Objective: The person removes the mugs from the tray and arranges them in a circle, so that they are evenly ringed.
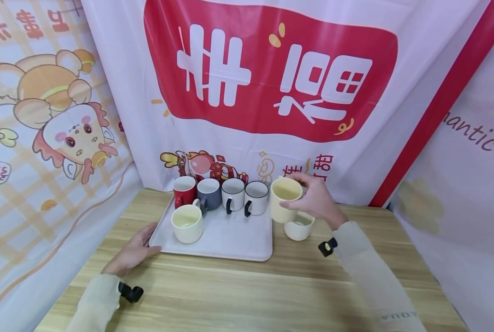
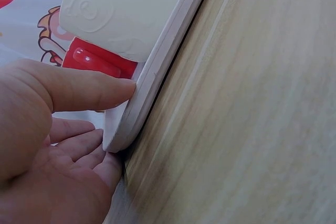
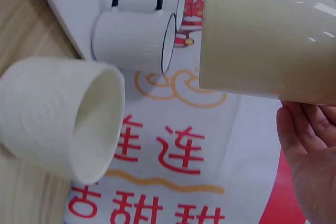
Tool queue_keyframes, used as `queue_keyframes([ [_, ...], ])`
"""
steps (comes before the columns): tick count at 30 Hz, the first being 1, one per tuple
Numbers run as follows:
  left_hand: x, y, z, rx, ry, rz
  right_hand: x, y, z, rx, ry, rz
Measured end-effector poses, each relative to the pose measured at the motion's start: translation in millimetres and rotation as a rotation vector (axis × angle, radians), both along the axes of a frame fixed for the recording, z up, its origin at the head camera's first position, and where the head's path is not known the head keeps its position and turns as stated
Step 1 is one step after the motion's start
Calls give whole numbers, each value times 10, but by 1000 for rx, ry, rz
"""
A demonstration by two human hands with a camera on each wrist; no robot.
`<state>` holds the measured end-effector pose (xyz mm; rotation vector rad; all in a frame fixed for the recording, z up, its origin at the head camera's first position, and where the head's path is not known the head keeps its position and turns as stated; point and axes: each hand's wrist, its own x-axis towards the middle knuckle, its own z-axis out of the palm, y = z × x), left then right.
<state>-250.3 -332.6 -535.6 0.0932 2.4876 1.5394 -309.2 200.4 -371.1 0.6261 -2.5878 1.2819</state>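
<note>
Pale yellow, a smooth mug [image 1: 282, 196] sits pinched between the thumb and fingers of the right hand [image 1: 319, 198], raised by the tray's right edge. We see the left hand [image 1: 132, 249] gripping the near left corner of the white tray [image 1: 234, 242], its thumb on the rim and its fingers pressed along the outside. On that tray, a cream cup [image 1: 187, 228] stands in front of a back row: red mug [image 1: 179, 199], grey mug [image 1: 213, 199], then two white mugs [image 1: 233, 196] with black handles. Just beside the tray on the right, a second cream cup [image 1: 298, 232] stands upright on the table [image 1: 230, 299], whose light wood grain runs in long streaks from side to side. Beyond the far edge we face a white cloth [image 1: 122, 69] bearing a large red panel [image 1: 263, 110] with white characters. To our left hangs an orange-checked cloth [image 1: 6, 258] printed with a cartoon figure [image 1: 78, 133]; to our right, past a red band [image 1: 437, 103], a pale cloth [image 1: 475, 193] carries dark lettering and a faded yellow flower.
</note>
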Motion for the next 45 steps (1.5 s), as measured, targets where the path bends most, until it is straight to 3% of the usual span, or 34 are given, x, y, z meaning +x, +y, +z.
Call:
queue_keyframes([
  [7,-2,-1,-2,0,-6,3,-28,598,114,79,0,-97],
  [16,8,-4,9,-11,-5,18,34,1128,3,119,-109,-202],
  [26,-1,1,5,-12,-2,18,36,1432,-518,136,-159,-233],
  [35,-6,-6,-4,-29,-7,27,-34,1490,-1040,51,-106,-164],
  [45,21,31,29,7,-4,23,-103,1430,-1218,55,-120,-195],
])
